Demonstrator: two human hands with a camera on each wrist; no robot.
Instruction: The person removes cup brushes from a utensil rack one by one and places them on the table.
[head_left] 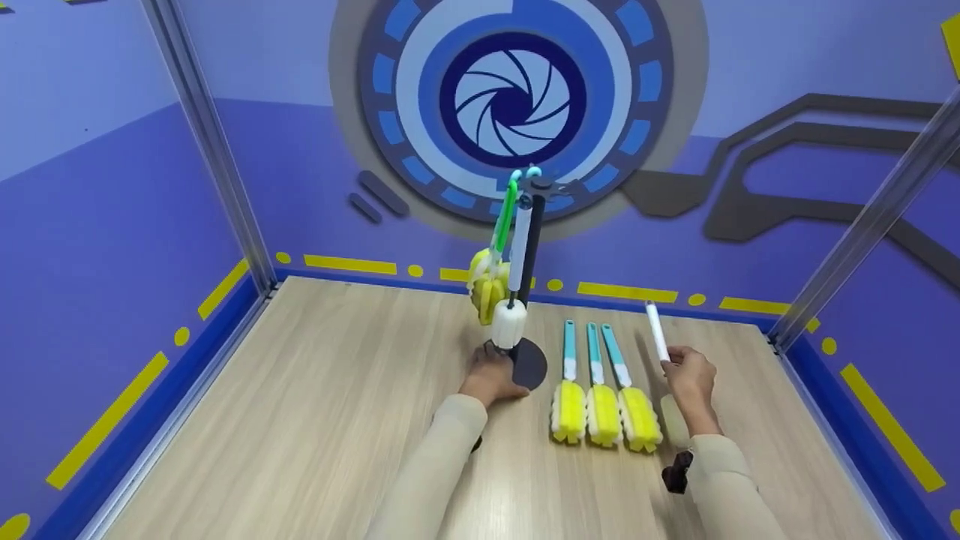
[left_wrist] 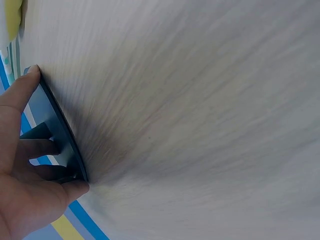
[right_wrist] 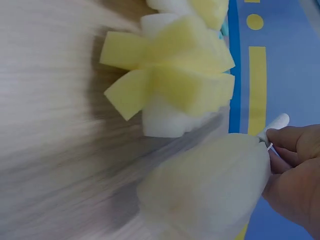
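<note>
A black stand (head_left: 530, 367) with a round base and an upright pole stands mid-table. My left hand (head_left: 491, 377) grips its base; in the left wrist view, the thumb and fingers spread across the base's rim (left_wrist: 65, 125). Several sponge brushes hang from the stand's top, among them a green-handled one (head_left: 505, 217) with a yellow head and a white-handled one (head_left: 508, 324) with a white head. My right hand (head_left: 691, 377) pinches the white handle of another sponge brush (head_left: 655, 330). Its cream head (right_wrist: 205, 190) points back toward me, partly behind the wrist in the head view.
Three teal-handled brushes with yellow-and-white heads, a left one (head_left: 568, 411), a middle one (head_left: 603, 414) and a right one (head_left: 640, 418), lie side by side between the stand and my right hand. Printed blue panels (head_left: 300, 187) and metal posts (head_left: 217, 142) enclose the wooden table (head_left: 337, 375).
</note>
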